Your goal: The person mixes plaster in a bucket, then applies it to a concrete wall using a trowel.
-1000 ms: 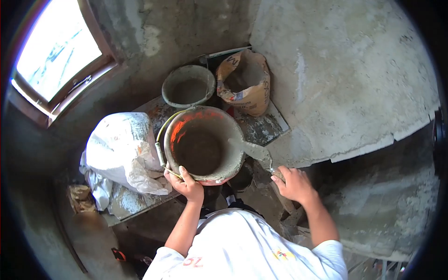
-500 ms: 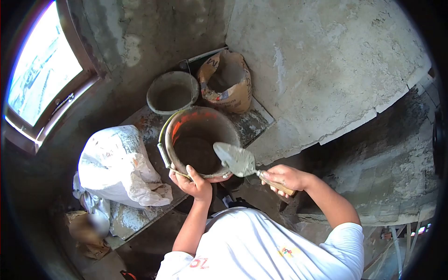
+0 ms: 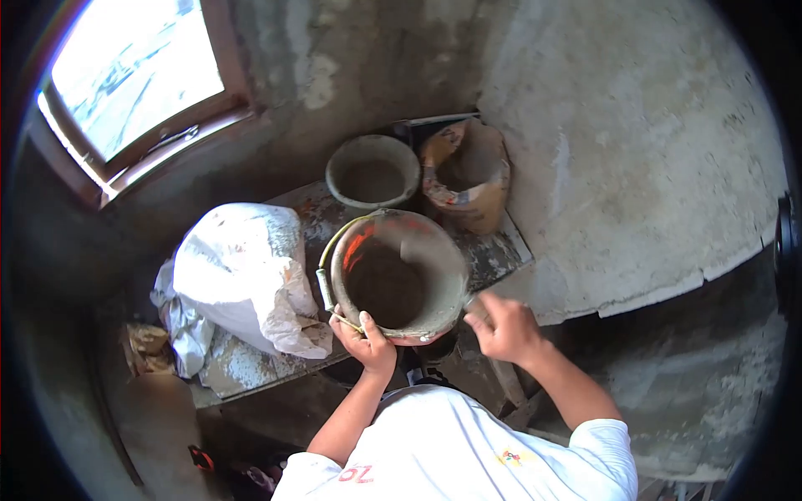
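My left hand (image 3: 369, 346) grips the near left rim of a mortar-stained bucket (image 3: 354, 250), thumb over the edge and fingers underneath. The bucket is tilted so that its inside faces me, with orange patches on the grey-coated wall. A wire handle with a pale grip (image 3: 324, 288) hangs along its left side. My right hand (image 3: 511, 331) is closed around the handle of a trowel (image 3: 473, 306) at the bucket's right rim. The blade is smeared by motion and reaches into the bucket along the right inner wall.
Behind the bucket, a grey basin (image 3: 334, 179) and an open paper sack (image 3: 484, 204) stand on a stained board (image 3: 305, 204). A full white sack (image 3: 238, 267) sits at left, below a window (image 3: 142, 83). A rough concrete slab (image 3: 635, 209) rises at right.
The trowel, held over the right rim with grey mortar on its blade, has swung into the bucket. My right hand has turned and moved up to the rim. The view has shifted left.
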A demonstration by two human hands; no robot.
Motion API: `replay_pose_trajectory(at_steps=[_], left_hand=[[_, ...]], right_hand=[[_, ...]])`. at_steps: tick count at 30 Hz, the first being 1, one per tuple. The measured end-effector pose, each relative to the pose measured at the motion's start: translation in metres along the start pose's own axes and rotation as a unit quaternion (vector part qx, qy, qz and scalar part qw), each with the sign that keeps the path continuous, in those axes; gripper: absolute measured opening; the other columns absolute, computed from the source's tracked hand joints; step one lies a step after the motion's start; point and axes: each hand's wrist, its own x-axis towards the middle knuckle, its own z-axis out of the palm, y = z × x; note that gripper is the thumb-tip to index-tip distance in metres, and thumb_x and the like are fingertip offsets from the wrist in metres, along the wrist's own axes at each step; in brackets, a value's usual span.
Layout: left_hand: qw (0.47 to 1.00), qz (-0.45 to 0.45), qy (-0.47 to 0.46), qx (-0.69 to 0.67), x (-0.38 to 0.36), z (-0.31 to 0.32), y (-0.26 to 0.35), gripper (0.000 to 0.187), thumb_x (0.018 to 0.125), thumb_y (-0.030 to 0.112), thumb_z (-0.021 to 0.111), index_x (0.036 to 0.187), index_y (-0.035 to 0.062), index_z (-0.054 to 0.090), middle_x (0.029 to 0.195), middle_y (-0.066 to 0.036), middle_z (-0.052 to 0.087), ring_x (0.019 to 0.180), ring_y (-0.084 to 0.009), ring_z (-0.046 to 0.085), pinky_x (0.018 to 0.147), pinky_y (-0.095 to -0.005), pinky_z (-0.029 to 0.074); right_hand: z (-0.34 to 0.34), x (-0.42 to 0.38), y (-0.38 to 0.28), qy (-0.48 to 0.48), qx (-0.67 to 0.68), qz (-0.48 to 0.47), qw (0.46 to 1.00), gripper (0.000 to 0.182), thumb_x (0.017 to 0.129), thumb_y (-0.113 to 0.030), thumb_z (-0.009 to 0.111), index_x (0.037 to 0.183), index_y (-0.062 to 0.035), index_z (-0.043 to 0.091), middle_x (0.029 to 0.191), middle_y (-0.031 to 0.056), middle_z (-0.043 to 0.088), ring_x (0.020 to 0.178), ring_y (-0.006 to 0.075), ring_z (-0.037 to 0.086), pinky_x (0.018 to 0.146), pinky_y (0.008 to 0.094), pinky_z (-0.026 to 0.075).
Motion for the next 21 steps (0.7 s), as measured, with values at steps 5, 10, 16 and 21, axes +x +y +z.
replay_pose_trajectory(at_steps=[5, 10, 16, 21], left_hand=[[1.0, 0.001, 0.013, 0.002, -0.001, 0.0, 0.0, 0.03, 0.101, 0.014, 0.054, 0.12, -0.009, 0.056, 0.127, -0.023, 0.05, 0.119, -0.0386, 0.051, 0.107, -0.0479, 0.036], [1.0, -0.005, 0.007, 0.003, -0.002, -0.003, 0.0, 0.03, 0.101, 0.013, 0.054, 0.122, -0.0084, 0.057, 0.126, -0.023, 0.05, 0.119, -0.0383, 0.052, 0.106, -0.0474, 0.037], [0.999, -0.043, 0.019, -0.002, -0.003, -0.008, -0.007, 0.028, 0.107, 0.013, 0.051, 0.127, -0.0061, 0.055, 0.127, -0.016, 0.051, 0.116, -0.0287, 0.053, 0.105, -0.0419, 0.04], [0.997, -0.059, 0.046, 0.031, -0.005, -0.008, -0.007, 0.027, 0.108, 0.015, 0.051, 0.125, -0.0049, 0.055, 0.123, -0.016, 0.054, 0.115, -0.0276, 0.053, 0.105, -0.042, 0.039]], right_hand=[[0.019, 0.008, 0.014, -0.126, -0.092, 0.037, 0.987, 0.038, 0.095, -0.037, 0.069, 0.11, -0.0026, 0.065, 0.088, 0.0207, 0.074, 0.078, 0.044, 0.072, 0.069, 0.0539, 0.056], [-0.001, 0.016, 0.008, -0.073, -0.071, 0.038, 0.994, 0.042, 0.095, -0.039, 0.069, 0.116, -0.0022, 0.065, 0.091, 0.0192, 0.074, 0.082, 0.0431, 0.073, 0.075, 0.0537, 0.057], [-0.005, 0.003, 0.054, -0.103, 0.223, 0.135, 0.96, 0.036, 0.096, -0.034, 0.073, 0.111, -0.0017, 0.07, 0.088, 0.0132, 0.073, 0.077, 0.0266, 0.072, 0.07, 0.041, 0.056], [-0.036, 0.011, 0.071, -0.238, 0.438, 0.219, 0.838, 0.038, 0.095, -0.018, 0.078, 0.125, -0.0026, 0.059, 0.081, 0.0006, 0.064, 0.058, 0.0064, 0.054, 0.053, 0.0251, 0.044]])
